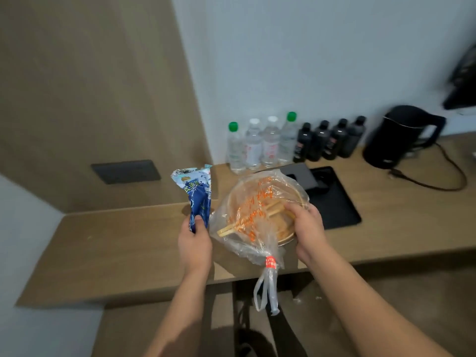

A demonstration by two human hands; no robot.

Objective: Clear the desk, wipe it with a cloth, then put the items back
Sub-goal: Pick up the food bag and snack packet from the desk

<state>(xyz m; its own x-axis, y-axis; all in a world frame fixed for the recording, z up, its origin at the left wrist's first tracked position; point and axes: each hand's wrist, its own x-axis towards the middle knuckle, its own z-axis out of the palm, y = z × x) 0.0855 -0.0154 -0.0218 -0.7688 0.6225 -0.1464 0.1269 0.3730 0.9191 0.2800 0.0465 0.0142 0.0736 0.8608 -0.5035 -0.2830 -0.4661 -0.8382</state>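
Head view showed the left hand (194, 243) pinching a blue-and-white snack packet (197, 194), while the right hand (307, 228) clasped a clear, orange-printed plastic bag (255, 210) holding a round bowl and wooden chopsticks (247, 219), above the brown wooden desk (116, 246).

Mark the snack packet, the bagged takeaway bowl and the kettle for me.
snack packet (197, 194): head view, on its blue printed front, above the left hand.
bagged takeaway bowl (257, 202): head view, on the clear bag over the bowl.
kettle (394, 136): head view, on its black body.

snack packet (198, 194) | Chinese print (blurred) | bag (257, 215) | orange lettering unreadable
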